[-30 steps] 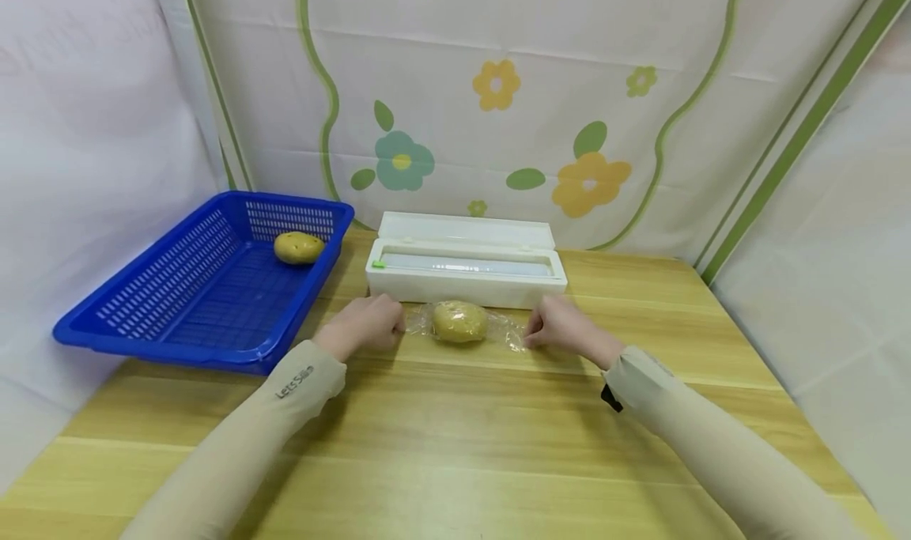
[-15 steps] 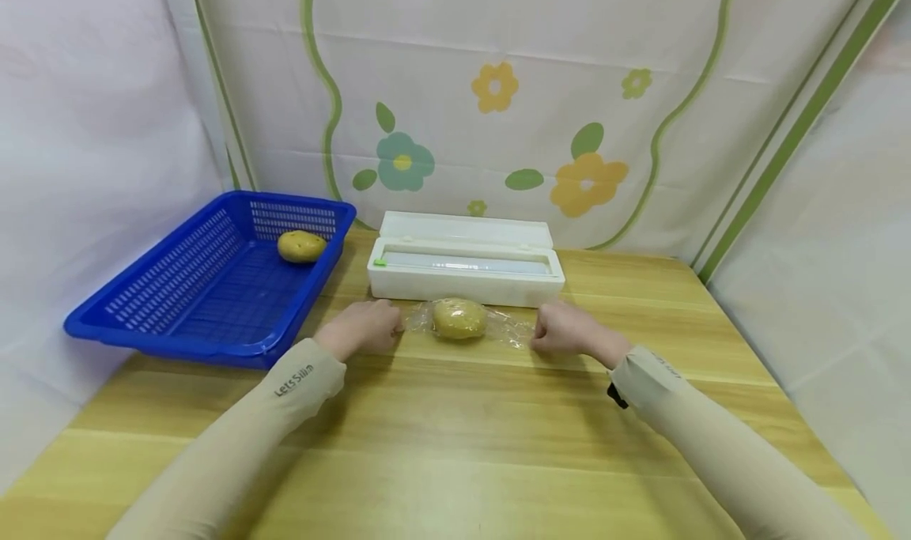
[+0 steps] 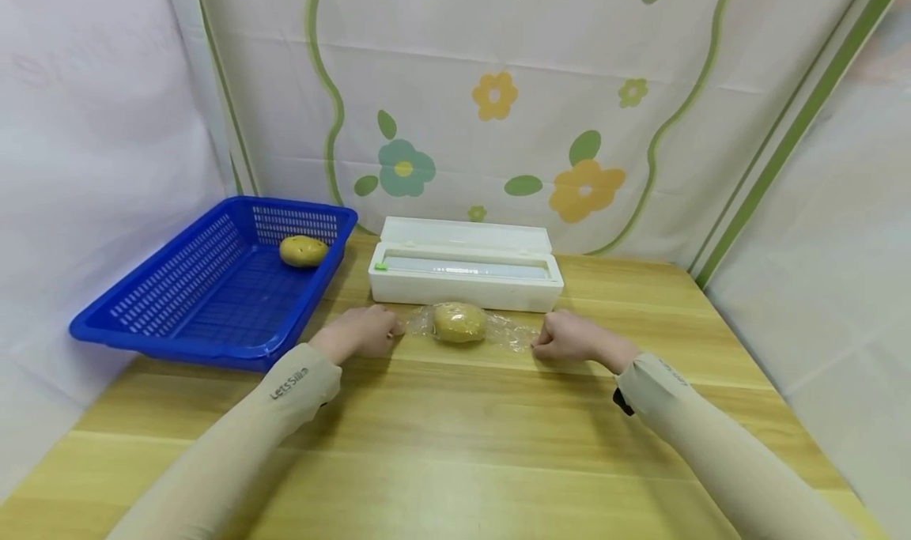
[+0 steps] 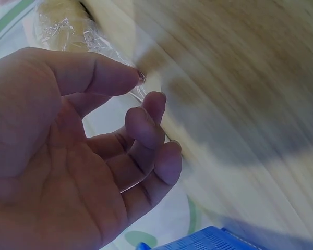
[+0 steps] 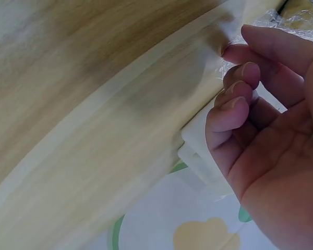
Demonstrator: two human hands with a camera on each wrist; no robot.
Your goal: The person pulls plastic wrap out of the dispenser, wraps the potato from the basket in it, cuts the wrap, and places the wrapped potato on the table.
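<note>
In the head view a potato [image 3: 459, 323] lies on the table, wrapped in clear plastic wrap [image 3: 511, 333] whose loose ends stretch out to both sides. My left hand [image 3: 363, 332] pinches the left end between thumb and index finger; in the left wrist view the wrap [image 4: 107, 46] runs to those fingertips while the other fingers curl loosely. At the opposite end my right hand [image 3: 575, 338] pinches the wrap, its remaining fingers bent in the right wrist view. Right behind the potato stands a white plastic wrap box [image 3: 466, 290], lid up, with the roll inside.
A blue plastic basket [image 3: 171, 353] stands at the left, with another potato [image 3: 303, 251] in its far right corner. The wooden table [image 3: 455, 445] reaches back to a flower-printed cloth [image 3: 441, 89], and white cloth hangs at both sides.
My right hand has shifted slightly to the right, and the wrap's right end reaches farther from the potato. The left hand stays nearly in place. The head view has shifted a little.
</note>
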